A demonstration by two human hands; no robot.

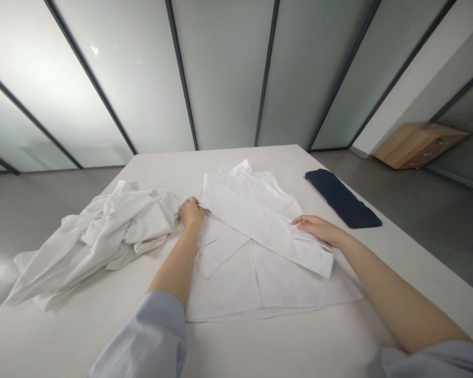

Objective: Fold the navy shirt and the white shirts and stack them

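A white shirt (228,278) lies front up on the table, collar toward the far side. Its left sleeve (256,226) is folded diagonally across the chest, with the cuff at the lower right. My left hand (192,212) is closed at the shirt's left edge, by the folded shoulder, its fingers pinching the cloth. Lying on the sleeve near the cuff, my right hand (317,229) has its fingers stretched out. The shirt's other sleeve cannot be made out.
A crumpled heap of white cloth (118,226) lies left of the shirt, close to my left hand. A folded dark navy cloth (341,198) rests near the right edge of the white table (169,165). Beyond stand frosted glass panels (224,73) and a wooden cabinet (413,144).
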